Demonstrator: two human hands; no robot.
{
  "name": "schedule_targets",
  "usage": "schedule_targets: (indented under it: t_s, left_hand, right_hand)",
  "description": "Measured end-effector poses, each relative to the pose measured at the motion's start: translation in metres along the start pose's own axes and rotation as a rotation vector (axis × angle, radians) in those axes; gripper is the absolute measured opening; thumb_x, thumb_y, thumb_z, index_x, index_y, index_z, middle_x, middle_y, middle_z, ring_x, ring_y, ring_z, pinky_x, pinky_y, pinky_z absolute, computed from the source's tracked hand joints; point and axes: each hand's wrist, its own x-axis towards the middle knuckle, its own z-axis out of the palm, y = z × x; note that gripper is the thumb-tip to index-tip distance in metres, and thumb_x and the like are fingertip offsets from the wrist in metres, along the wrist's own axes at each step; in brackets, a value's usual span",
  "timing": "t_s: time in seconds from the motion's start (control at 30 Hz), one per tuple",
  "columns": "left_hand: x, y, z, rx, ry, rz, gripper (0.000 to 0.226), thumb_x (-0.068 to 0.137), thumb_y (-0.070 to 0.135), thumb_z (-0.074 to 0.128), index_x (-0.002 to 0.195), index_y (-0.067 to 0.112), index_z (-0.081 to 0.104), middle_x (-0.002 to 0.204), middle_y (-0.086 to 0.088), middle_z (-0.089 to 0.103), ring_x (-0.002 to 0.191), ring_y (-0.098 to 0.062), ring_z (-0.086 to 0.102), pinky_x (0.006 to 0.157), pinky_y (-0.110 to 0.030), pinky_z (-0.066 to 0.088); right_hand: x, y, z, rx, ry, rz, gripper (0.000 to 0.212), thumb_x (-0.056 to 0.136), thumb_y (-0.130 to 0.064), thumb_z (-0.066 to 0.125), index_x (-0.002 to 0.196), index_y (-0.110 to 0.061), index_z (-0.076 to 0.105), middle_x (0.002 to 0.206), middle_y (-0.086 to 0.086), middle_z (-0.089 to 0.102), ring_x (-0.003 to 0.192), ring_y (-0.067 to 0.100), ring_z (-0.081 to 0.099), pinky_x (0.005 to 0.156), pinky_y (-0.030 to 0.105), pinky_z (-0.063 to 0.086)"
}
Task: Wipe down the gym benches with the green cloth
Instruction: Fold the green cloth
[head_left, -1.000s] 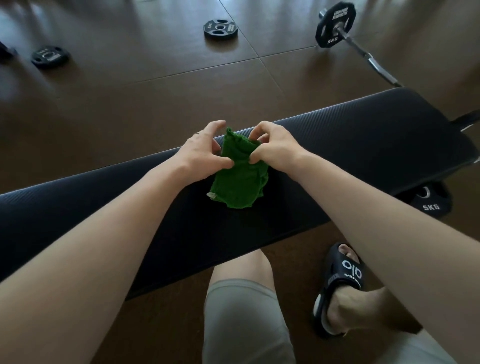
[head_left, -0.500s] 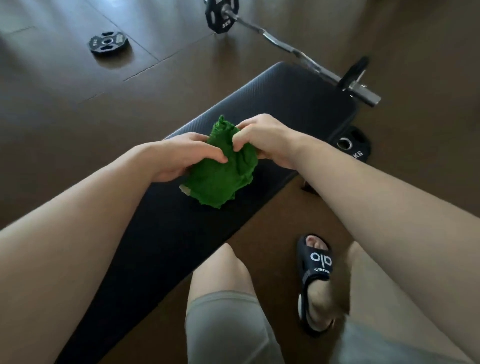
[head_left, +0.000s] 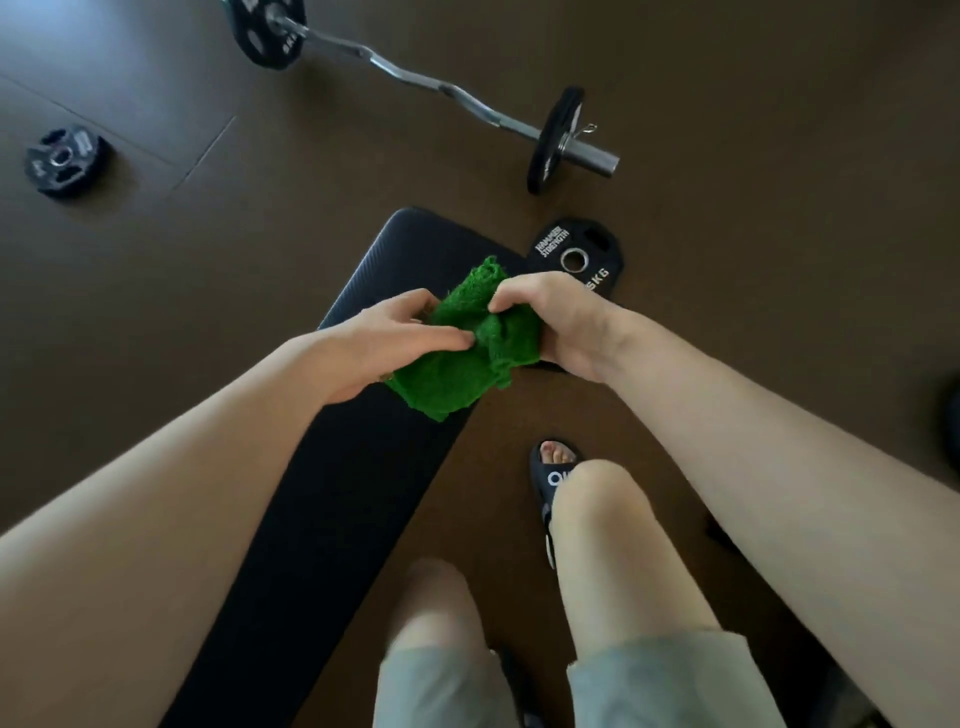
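Down by the knees: bench (head_left: 332, 519) runs long-ways away from me, near-left to far-right.
Left hand (head_left: 384, 343): pinching the cloth's left side.
Right hand (head_left: 550, 322): fingers curled, bunching the right side.
Cloth (head_left: 457, 364): scrunched between both hands, over the bench's right edge near its far end.
Next, I'd guess: flatten it, wipe along the length.
Farther out: weight plate (head_left: 576, 249), barbell (head_left: 415, 78).

"5kg" on weight plate (head_left: 576, 253)
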Motion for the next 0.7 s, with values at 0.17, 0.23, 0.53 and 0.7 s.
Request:
schedule_targets:
  t_s: [0.17,0.23,0.53,0.7]
  left_hand:
    - [-0.084,0.084,0.025,0.258,0.189,0.246,0.035,0.087,0.038,0.077,0.109,0.024,0.053,0.113,0.006,0.06,0.106,-0.009,0.058,0.08,-0.026,0.048]
    - [-0.127,0.123,0.037,0.19,0.07,0.272,0.032,0.088,0.049,0.074,0.104,0.024,0.061,0.109,0.004,0.066,0.106,-0.014,0.063,0.091,-0.032,0.053]
    - [-0.231,0.266,0.086,0.247,0.027,0.375,0.032,0.087,0.043,0.077,0.105,0.021,0.061,0.095,0.005,0.067,0.086,-0.009,0.065,0.07,-0.023,0.052]
    - [-0.221,0.348,0.111,0.32,-0.086,0.365,0.016,0.096,0.031,0.063,0.108,0.022,0.069,0.107,-0.004,0.073,0.103,-0.021,0.069,0.098,-0.047,0.055]
  right_hand:
    - [-0.115,-0.057,-0.013,0.164,0.12,0.011,0.022,0.093,-0.011,0.065,0.112,-0.002,0.072,0.111,0.018,0.075,0.101,0.029,0.073,0.09,0.039,0.061]
    - [-0.167,-0.082,-0.013,0.196,0.163,-0.019,0.026,0.094,-0.014,0.067,0.115,0.0,0.074,0.115,0.018,0.075,0.105,0.032,0.073,0.096,0.045,0.06]
    - [-0.33,-0.164,-0.045,0.482,0.306,-0.175,0.028,0.103,-0.014,0.058,0.124,0.0,0.071,0.12,0.014,0.075,0.11,0.024,0.072,0.083,0.03,0.059]
    - [-0.368,-0.19,-0.12,0.391,0.518,-0.198,0.02,0.098,-0.012,0.055,0.102,-0.004,0.073,0.097,0.007,0.07,0.093,0.019,0.067,0.077,0.033,0.056]
